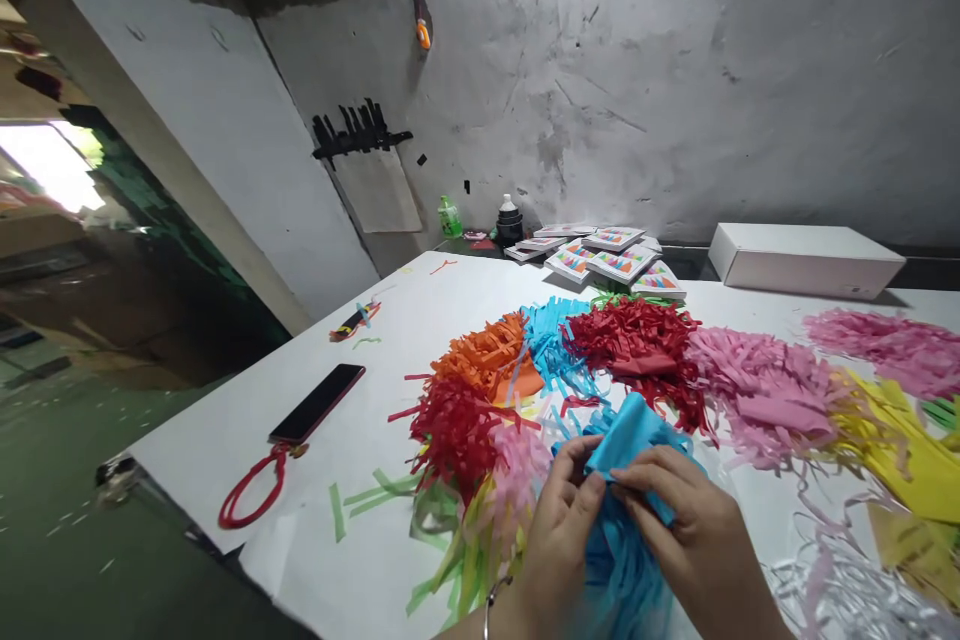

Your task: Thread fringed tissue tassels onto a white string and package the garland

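Note:
A blue tissue paper tassel [634,430] is pinched between my two hands low in the middle of the head view. My left hand [564,510] grips the left side of its uncut band, thumb against fingers. On the other side, my right hand [686,510] closes thumb and fingertips on the same band. Cut blue strips hang down between my wrists. Just left of my left hand lie a pink tassel [517,465] and a red tassel [459,430]. Beyond my hands sit orange [487,360], light blue [556,335] and dark red [637,345] tassel bunches.
Pink [780,390] and yellow [900,460] tassels and silver strips [862,585] lie to the right. At the back are printed packets [619,260], a white box [806,258] and bottles. A phone [319,405] with a red strap lies near the table's left edge.

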`<state>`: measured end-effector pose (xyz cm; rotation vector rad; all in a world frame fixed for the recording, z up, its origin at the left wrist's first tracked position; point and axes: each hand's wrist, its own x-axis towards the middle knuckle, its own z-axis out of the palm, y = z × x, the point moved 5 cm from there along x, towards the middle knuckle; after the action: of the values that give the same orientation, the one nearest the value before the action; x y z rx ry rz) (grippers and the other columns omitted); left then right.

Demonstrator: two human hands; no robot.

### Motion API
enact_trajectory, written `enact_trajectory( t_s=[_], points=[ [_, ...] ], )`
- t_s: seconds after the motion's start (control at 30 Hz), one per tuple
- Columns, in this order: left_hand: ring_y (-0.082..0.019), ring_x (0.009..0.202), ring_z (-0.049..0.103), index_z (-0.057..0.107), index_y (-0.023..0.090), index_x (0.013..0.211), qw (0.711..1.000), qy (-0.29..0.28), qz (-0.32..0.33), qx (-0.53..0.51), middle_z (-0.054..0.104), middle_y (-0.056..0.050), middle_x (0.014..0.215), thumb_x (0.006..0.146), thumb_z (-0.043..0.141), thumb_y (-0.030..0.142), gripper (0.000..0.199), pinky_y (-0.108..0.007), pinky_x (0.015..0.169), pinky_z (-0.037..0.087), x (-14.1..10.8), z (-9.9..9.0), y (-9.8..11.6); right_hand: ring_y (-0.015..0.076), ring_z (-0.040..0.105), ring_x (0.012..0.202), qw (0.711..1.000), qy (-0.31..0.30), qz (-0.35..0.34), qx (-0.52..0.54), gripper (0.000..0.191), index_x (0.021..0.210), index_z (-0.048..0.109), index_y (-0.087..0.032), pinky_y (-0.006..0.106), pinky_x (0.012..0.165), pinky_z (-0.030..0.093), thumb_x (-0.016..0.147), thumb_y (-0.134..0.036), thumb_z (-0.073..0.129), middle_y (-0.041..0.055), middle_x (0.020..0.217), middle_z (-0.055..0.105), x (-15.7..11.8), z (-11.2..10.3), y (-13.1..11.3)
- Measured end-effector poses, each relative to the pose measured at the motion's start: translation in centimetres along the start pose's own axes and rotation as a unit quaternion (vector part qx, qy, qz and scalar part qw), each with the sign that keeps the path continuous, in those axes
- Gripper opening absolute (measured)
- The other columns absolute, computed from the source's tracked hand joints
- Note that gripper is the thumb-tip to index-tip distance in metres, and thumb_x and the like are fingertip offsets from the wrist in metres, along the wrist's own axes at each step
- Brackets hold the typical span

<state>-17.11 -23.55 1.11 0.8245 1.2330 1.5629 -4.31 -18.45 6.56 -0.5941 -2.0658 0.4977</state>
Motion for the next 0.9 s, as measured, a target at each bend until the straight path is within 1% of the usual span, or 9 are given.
enact_trajectory(
  t_s=[0.13,0.23,0.3,0.37,0.43,0.47,0.57,0.73,0.9],
  points=[
    [-0.020,0.088,0.062,0.065,0.022,0.110,0.998,-0.017,-0.011,-0.051,0.069,-0.006,0.101,0.081,0.072,0.055,0.045,-0.027,0.079,0.048,0.1,0.6,-0.3,0.0152,0.070,0.075,0.985,-0.084,0.106,0.103,0.019,0.078,0.070,-0.024,0.022,0.068,0.055,0.094,-0.031,0.061,-0.0001,0.080,0.071,0.2,0.6,1.6],
    [-0.018,0.084,0.061,0.065,0.021,0.105,0.997,-0.020,-0.003,-0.075,0.069,-0.004,0.093,0.083,0.071,0.052,0.038,-0.026,0.077,0.048,0.2,0.6,-0.7,0.0145,0.071,0.074,0.990,-0.066,0.105,0.072,0.012,0.098,0.069,-0.024,0.020,0.065,0.056,0.094,-0.030,0.060,0.0000,0.082,0.073,0.2,0.3,2.1],
    [-0.016,0.077,0.060,0.064,0.021,0.107,0.998,-0.015,-0.001,-0.066,0.068,-0.003,0.090,0.085,0.070,0.050,0.037,-0.025,0.072,0.047,0.2,0.5,-1.0,0.0141,0.072,0.074,1.000,-0.003,0.024,-0.001,0.019,0.112,0.063,-0.022,0.020,0.065,0.056,0.095,-0.022,0.057,0.0014,0.086,0.073,0.0,-0.4,1.3],
    [-0.016,0.076,0.059,0.064,0.021,0.109,0.999,-0.006,0.009,-0.051,0.068,-0.003,0.091,0.087,0.068,0.047,0.034,-0.025,0.071,0.047,0.2,0.3,-1.0,0.0157,0.072,0.080,0.991,0.030,-0.102,-0.082,0.021,0.113,0.061,-0.020,0.023,0.071,0.057,0.096,-0.015,0.050,0.0053,0.092,0.073,-0.4,-0.6,-0.3],
    [-0.018,0.083,0.061,0.063,0.022,0.112,0.999,0.004,0.025,-0.037,0.068,-0.004,0.097,0.090,0.064,0.044,0.031,-0.027,0.077,0.048,0.1,0.1,-0.7,0.0191,0.070,0.089,0.973,0.021,-0.183,-0.136,0.021,0.106,0.065,-0.018,0.028,0.077,0.057,0.095,-0.014,0.047,0.0103,0.099,0.072,-1.0,-0.2,-1.6],
    [-0.019,0.086,0.062,0.063,0.022,0.112,0.999,0.008,0.031,-0.027,0.068,-0.005,0.099,0.091,0.063,0.043,0.030,-0.027,0.080,0.048,0.1,0.1,-0.5,0.0210,0.069,0.092,0.970,0.009,-0.188,-0.152,0.020,0.104,0.066,-0.016,0.030,0.078,0.057,0.095,-0.015,0.048,0.0126,0.101,0.071,-1.2,0.1,-1.8],
    [-0.019,0.087,0.063,0.064,0.023,0.112,0.999,0.017,0.038,0.019,0.069,-0.005,0.103,0.090,0.063,0.042,0.029,-0.028,0.083,0.049,-0.1,-0.1,-0.3,0.0237,0.068,0.093,0.973,0.002,-0.149,-0.176,0.017,0.104,0.066,-0.014,0.037,0.080,0.057,0.093,-0.019,0.054,0.0149,0.102,0.069,-1.5,0.6,-1.8],
    [-0.021,0.088,0.063,0.064,0.024,0.115,0.994,0.021,0.049,0.100,0.069,-0.005,0.103,0.088,0.064,0.042,0.032,-0.029,0.080,0.050,-0.3,-0.6,-0.6,0.0210,0.066,0.088,0.984,0.025,-0.103,-0.141,0.016,0.096,0.066,-0.021,0.037,0.082,0.054,0.093,-0.015,0.052,0.0072,0.094,0.070,-1.8,0.7,-1.1],
    [-0.022,0.096,0.061,0.062,0.023,0.116,0.993,-0.001,0.055,0.104,0.067,-0.006,0.105,0.088,0.065,0.042,0.033,-0.029,0.082,0.050,-0.1,-0.6,-0.5,0.0190,0.066,0.080,0.998,-0.011,0.055,-0.006,0.014,0.076,0.063,-0.024,0.030,0.070,0.052,0.089,-0.023,0.059,0.0024,0.084,0.068,-1.3,0.5,0.8]
  ],
)
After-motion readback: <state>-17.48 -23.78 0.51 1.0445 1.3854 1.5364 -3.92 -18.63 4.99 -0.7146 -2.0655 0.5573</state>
